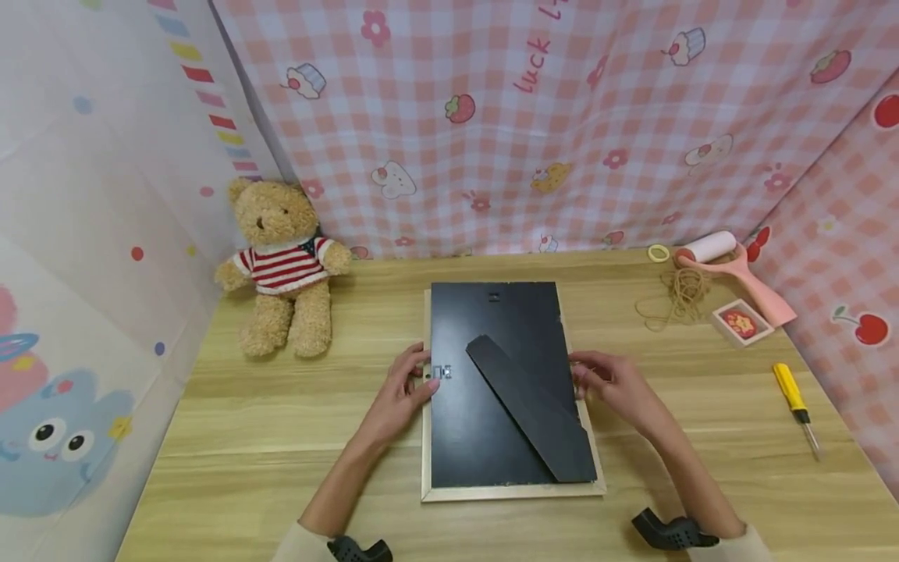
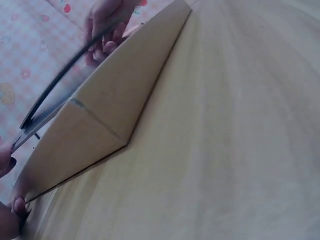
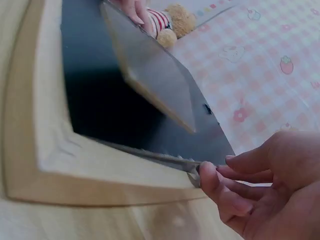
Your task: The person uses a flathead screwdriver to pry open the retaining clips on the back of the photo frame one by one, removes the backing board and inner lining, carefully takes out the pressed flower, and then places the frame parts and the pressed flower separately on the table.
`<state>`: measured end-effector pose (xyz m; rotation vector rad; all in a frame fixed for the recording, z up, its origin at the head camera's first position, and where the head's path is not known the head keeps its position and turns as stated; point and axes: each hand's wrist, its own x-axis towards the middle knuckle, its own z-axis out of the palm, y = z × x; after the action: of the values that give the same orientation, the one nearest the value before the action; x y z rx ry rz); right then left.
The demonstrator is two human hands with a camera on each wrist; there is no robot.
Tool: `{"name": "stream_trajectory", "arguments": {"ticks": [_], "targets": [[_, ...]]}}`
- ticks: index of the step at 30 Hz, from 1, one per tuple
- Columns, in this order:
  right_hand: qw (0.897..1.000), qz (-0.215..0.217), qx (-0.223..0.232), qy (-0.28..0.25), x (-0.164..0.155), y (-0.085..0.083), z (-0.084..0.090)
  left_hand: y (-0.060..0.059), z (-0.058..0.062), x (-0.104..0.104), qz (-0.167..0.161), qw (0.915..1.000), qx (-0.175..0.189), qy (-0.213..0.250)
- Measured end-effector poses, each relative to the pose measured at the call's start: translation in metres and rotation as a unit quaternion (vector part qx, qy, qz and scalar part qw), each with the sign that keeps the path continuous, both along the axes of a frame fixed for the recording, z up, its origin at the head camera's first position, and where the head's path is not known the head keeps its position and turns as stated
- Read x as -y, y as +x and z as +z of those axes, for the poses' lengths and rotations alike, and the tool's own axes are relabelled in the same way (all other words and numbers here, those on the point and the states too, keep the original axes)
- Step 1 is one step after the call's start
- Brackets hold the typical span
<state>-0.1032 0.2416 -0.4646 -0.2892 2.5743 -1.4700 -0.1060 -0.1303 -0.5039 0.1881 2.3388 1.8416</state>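
Observation:
A picture frame (image 1: 513, 493) lies face down on the table, its pale wooden rim around a black back panel (image 1: 456, 437). A black easel leg (image 1: 530, 414) runs diagonally across the panel. My left hand (image 1: 399, 396) holds the left side, thumb at the panel's edge by a small metal hanger (image 1: 442, 372), fingers against the wooden rim. On the opposite side, my right hand (image 1: 614, 386) grips the edge with curled fingers. In the right wrist view, its fingertips (image 3: 209, 179) meet the seam between panel and rim. The frame's front is hidden.
A teddy bear (image 1: 284, 265) sits at the back left. Toward the back right are a pink-handled roller (image 1: 744, 269), twine (image 1: 681, 297), a yellow ring (image 1: 658, 253) and a small box (image 1: 742, 322). A yellow screwdriver (image 1: 791, 394) lies near the right edge. Curtains border the table.

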Motion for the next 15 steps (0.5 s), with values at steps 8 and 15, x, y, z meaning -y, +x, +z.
{"name": "stream_trajectory", "arguments": {"ticks": [8, 15], "targets": [[0.994, -0.018, -0.082, 0.064, 0.014, 0.012, -0.001, 0.015, -0.002, -0.020, 0.024, 0.9937, -0.101, -0.042], [0.978, -0.022, -0.155, 0.137, 0.020, 0.012, 0.009, 0.018, -0.002, -0.036, 0.028, 0.9977, -0.062, 0.000]]}}
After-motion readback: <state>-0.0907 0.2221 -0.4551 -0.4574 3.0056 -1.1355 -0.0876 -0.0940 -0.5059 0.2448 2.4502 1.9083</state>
